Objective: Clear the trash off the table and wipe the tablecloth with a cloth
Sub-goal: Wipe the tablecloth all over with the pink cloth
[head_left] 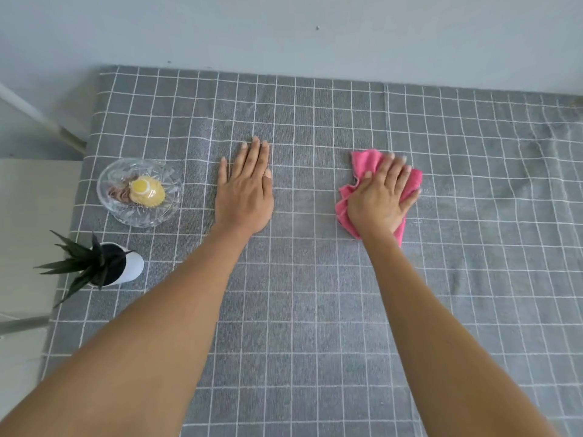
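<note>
Your crumpled pink microfibre cloth (362, 167) lies on the grey tablecloth with a white grid pattern (315, 294), right of the middle of the surface and toward the far half. Your right hand (380, 197) presses down on it with the palm flat and the fingers spread across its top, so the cloth bunches out on the far left, the right and the near side of the hand; the fingers are not curled around it. Your left hand (244, 190) rests flat and empty on the tablecloth just left of centre, fingers straight and close together, pointing away from you, well apart from the cloth. Both bare forearms reach in from the near edge. Farther left, near the edge of the surface, stands a round cut-glass dish (108, 200) holding a yellow, frilly-edged item (148, 190) with something brownish beside it; what they are is hard to tell. Nearer to you, at the left edge, sits a small spiky dark green plant in a white pot (134, 264). The tablecloth is rumpled at its far right. A plain pale grey wall (284, 29) rises behind the far edge of the surface.
</note>
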